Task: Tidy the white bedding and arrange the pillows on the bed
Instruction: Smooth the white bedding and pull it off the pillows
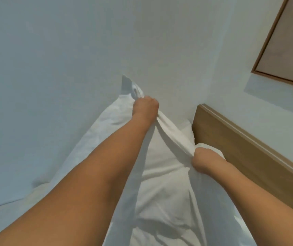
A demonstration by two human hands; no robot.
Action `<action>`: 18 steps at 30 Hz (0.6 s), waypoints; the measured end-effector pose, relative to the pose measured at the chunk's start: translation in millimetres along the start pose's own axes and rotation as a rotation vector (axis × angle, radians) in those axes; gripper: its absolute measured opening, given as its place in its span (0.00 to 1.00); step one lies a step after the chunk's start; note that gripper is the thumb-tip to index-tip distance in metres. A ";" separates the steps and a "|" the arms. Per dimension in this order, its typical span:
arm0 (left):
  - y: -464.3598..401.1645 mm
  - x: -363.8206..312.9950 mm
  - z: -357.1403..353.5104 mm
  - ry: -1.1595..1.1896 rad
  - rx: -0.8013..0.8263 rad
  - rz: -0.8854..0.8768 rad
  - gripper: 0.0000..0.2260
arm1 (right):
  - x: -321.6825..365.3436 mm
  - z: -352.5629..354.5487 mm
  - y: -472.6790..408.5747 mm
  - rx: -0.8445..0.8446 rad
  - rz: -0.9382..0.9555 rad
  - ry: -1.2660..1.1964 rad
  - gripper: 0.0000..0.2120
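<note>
a white wall point(71, 59) fills the view beside a wooden headboard point(245, 157). a white pillow point(163, 183) hangs raised before them, its top edge bunched between the left hand point(144, 108) and right hand point(203, 159), both fists clenched on fabric.

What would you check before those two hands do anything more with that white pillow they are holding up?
1. Left hand has a firm grip on the pillow: ok, fingers are curled round a top corner.
2. Right hand has a firm grip: ok, it bunches the fabric at the other corner.
3. Top edge taut between the hands: ok, the cloth is stretched in a tight band.
4. Pillow clear of the wooden headboard: cannot tell, they overlap in this view.
5. Landing spot on the bed: cannot tell, the pillow and arms hide it.
</note>
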State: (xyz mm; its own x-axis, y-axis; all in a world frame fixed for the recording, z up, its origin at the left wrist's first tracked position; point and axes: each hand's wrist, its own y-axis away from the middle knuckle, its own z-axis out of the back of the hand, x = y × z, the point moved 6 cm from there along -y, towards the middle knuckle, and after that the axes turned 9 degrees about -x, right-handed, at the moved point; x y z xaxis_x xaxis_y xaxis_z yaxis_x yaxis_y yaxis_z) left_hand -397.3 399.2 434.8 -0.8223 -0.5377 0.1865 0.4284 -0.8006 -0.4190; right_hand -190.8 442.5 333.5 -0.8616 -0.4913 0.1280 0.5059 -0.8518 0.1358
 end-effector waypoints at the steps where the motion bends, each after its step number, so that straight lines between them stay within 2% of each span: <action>1: -22.5 -29.6 6.7 0.148 -0.085 -0.011 0.13 | -26.2 6.0 -9.0 -0.028 -0.103 0.020 0.14; 4: -58.9 -125.4 -19.4 0.635 -0.133 -0.071 0.20 | -89.7 3.4 -42.2 -0.255 -0.285 0.069 0.23; 6: -46.4 -174.3 -74.7 0.802 -0.151 -0.091 0.27 | -99.4 -27.7 -62.3 -0.404 -0.274 0.121 0.33; 8: -14.4 -200.1 -153.7 0.679 -0.146 -0.105 0.25 | -96.4 -87.6 -83.1 -0.419 -0.183 0.089 0.37; 9: 3.9 -212.0 -211.7 0.594 -0.072 -0.114 0.24 | -101.0 -134.3 -99.8 -0.366 -0.151 0.083 0.37; 11: 35.7 -220.6 -341.1 0.482 0.202 -0.067 0.24 | -121.5 -234.5 -135.6 -0.247 -0.108 0.092 0.34; 13: 53.6 -223.6 -449.5 0.442 0.369 0.015 0.26 | -146.7 -318.2 -174.1 -0.245 -0.045 0.074 0.32; 15: 58.4 -236.8 -519.9 0.414 0.321 0.024 0.27 | -160.5 -376.6 -209.9 -0.329 0.005 0.088 0.32; 18: 54.3 -266.5 -579.1 0.339 0.024 -0.010 0.28 | -168.5 -442.9 -263.4 -0.507 0.053 0.138 0.31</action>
State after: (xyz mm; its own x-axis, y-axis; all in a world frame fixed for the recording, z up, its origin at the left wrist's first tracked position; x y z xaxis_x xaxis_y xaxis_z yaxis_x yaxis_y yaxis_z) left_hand -371.9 652.3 -152.3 -0.9026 -0.4142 -0.1170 0.4248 -0.8139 -0.3964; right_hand -197.7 669.1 -159.0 -0.8499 -0.5267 -0.0132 0.4948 -0.7892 -0.3637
